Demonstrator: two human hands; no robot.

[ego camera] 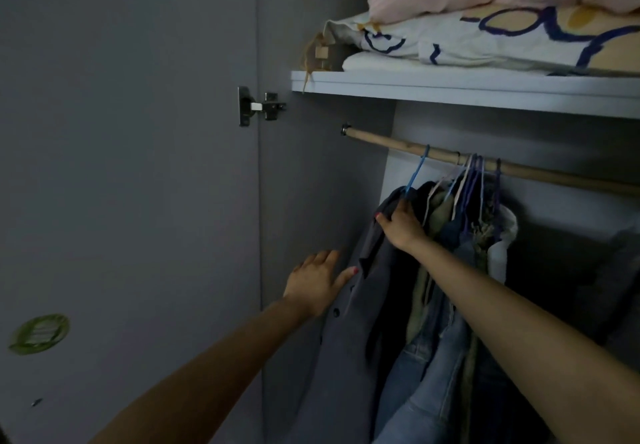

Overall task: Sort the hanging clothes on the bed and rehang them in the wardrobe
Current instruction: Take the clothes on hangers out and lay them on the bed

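Clothes are seen hanging in the wardrobe from a wooden rail (398, 145) under a white shelf (450, 92); a grey coat (346, 332) is hung at the left end on a blue hanger (417, 170), with jeans (426, 374) and other garments bunched just beside it on the right. The right hand (401, 223) is raised to the coat's collar below the hanger hook, its fingers (382, 217) curled and pinching the dark fabric. The left hand (317, 282) is laid flat against the coat's front edge by the wardrobe's side wall (311, 184), fingers straight and slightly spread. Folded bedding (485, 38) is stacked on the shelf; a door hinge (259, 106) is seen at the left.
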